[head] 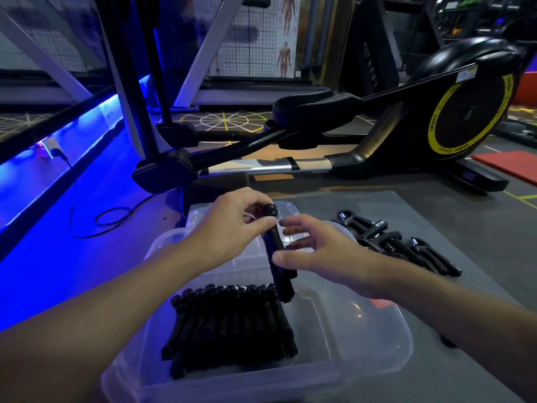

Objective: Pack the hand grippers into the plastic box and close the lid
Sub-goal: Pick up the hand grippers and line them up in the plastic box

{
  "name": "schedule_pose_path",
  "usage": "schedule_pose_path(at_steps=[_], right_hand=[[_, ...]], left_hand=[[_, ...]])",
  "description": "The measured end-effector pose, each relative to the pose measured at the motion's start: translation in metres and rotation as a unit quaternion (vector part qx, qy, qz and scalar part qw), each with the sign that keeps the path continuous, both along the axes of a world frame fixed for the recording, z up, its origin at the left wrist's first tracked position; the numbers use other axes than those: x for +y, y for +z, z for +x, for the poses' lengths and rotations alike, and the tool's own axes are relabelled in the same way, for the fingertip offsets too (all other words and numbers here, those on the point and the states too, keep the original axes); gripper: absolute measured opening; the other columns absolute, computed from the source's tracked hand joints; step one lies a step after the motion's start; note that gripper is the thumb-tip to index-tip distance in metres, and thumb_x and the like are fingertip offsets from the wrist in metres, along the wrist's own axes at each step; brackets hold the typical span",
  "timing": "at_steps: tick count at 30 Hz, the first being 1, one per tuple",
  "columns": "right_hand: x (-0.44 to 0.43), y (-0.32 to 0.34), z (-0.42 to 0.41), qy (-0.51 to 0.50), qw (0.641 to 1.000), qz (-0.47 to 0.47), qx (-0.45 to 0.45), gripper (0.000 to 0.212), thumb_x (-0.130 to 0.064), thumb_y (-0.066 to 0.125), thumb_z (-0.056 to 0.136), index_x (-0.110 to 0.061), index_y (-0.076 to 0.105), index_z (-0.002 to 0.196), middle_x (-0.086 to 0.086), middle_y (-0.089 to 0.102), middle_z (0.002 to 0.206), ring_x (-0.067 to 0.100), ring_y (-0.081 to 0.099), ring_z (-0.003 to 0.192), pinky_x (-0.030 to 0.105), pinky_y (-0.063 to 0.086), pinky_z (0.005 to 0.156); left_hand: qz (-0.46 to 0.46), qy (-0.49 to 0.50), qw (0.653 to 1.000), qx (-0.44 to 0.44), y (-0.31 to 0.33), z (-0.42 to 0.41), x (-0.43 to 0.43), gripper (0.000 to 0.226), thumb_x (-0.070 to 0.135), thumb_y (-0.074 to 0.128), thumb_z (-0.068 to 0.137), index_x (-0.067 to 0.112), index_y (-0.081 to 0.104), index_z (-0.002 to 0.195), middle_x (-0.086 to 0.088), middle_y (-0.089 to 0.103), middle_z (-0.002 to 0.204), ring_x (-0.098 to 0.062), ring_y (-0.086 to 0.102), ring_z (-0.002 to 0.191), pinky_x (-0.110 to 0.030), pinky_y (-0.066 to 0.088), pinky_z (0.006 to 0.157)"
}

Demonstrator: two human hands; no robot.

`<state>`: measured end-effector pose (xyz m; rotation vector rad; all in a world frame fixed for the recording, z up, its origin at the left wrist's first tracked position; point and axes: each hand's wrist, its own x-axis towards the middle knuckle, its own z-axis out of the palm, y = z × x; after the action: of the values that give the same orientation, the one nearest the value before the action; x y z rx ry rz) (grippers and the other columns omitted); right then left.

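Both hands are over the plastic box [389, 338] now, and one hand gripper [275, 242] is in the air between them. The left hand [232, 225] has it by the top, fingers and thumb curled round the knob end, so the handles hang down with their lower ends just above the box. The right hand [322, 254] is beside it with fingers spread and relaxed, thumb touching the side of the handle, not wrapped round anything.

Down in the box, a packed row of grippers [232, 321] fills the left part, knobs lined up along the far side and handles running toward the camera (the right part of the box shows its clear floor). The held gripper hangs right at the right-hand end of that row.

The lid [197, 216] is off, lying just behind the box on the grey bench [465, 286], partly hidden by the left forearm. A loose pile of grippers [386, 239] waits on the bench to the right, well apart from the box.

Behind the bench stands a black elliptical trainer [377, 126] with a yellow-ringed wheel housing. A red mat [508, 164] lies on the floor at far right. A black cable [110, 219] loops across the blue-lit floor on the left.
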<state>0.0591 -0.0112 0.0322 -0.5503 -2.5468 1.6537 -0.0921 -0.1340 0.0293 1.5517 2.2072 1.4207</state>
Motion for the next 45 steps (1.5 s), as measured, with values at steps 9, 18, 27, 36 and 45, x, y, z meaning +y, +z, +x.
schedule_pose_path(at_steps=[9, 18, 27, 36, 45], right_hand=[[0.017, -0.006, 0.002, 0.108, 0.991, -0.077, 0.001, 0.101, -0.028, 0.090, 0.060, -0.048, 0.032, 0.141, -0.016, 0.038, 0.145, 0.015, 0.047, 0.131, 0.048, 0.045, 0.106], [0.012, -0.004, 0.005, 0.088, 0.994, -0.061, 0.027, 0.097, -0.010, 0.086, 0.068, -0.049, 0.032, 0.139, -0.011, 0.044, 0.137, 0.016, 0.063, 0.113, 0.044, 0.053, 0.097], [0.018, -0.026, 0.002, 0.076, 0.996, -0.032, -0.030, 0.090, -0.019, 0.089, 0.064, -0.051, 0.037, 0.131, -0.011, 0.053, 0.126, 0.019, 0.069, 0.103, 0.045, 0.053, 0.095], [0.039, -0.068, -0.011, 0.047, 0.994, -0.025, -0.097, 0.091, -0.013, 0.087, 0.065, -0.050, 0.036, 0.130, -0.004, 0.055, 0.122, 0.020, 0.068, 0.103, 0.032, 0.054, 0.093], [0.046, -0.103, -0.022, 0.076, 0.978, -0.021, -0.191, 0.088, -0.004, 0.082, 0.070, -0.041, 0.035, 0.135, -0.003, 0.055, 0.121, 0.005, 0.063, 0.081, 0.017, 0.051, 0.072]], left_hand=[[0.000, -0.006, 1.000, -0.028, 0.006, 0.004, 0.002, 0.025, 0.015, 0.075, 0.082, 0.030, 0.071, 0.101, 0.001, 0.056, 0.099, -0.012, 0.062, 0.090, -0.029, 0.054, 0.086], [0.000, -0.012, 0.998, -0.065, 0.004, 0.009, 0.005, 0.027, 0.012, 0.076, 0.080, 0.034, 0.069, 0.095, -0.001, 0.054, 0.092, -0.013, 0.068, 0.083, -0.025, 0.057, 0.081], [-0.088, -0.024, 0.996, -0.023, -0.011, -0.010, 0.000, 0.020, 0.016, 0.064, 0.088, 0.030, 0.066, 0.103, 0.011, 0.065, 0.101, 0.001, 0.060, 0.099, -0.031, 0.054, 0.086], [-0.211, -0.008, 0.973, 0.090, -0.046, -0.037, -0.002, 0.033, 0.017, 0.056, 0.091, 0.024, 0.057, 0.123, 0.006, 0.053, 0.123, -0.013, 0.050, 0.114, -0.034, 0.039, 0.101], [-0.318, -0.029, 0.929, 0.188, -0.066, -0.045, 0.015, 0.065, 0.022, 0.052, 0.088, 0.033, 0.031, 0.148, 0.004, 0.028, 0.152, -0.017, 0.024, 0.141, -0.045, 0.024, 0.114]])
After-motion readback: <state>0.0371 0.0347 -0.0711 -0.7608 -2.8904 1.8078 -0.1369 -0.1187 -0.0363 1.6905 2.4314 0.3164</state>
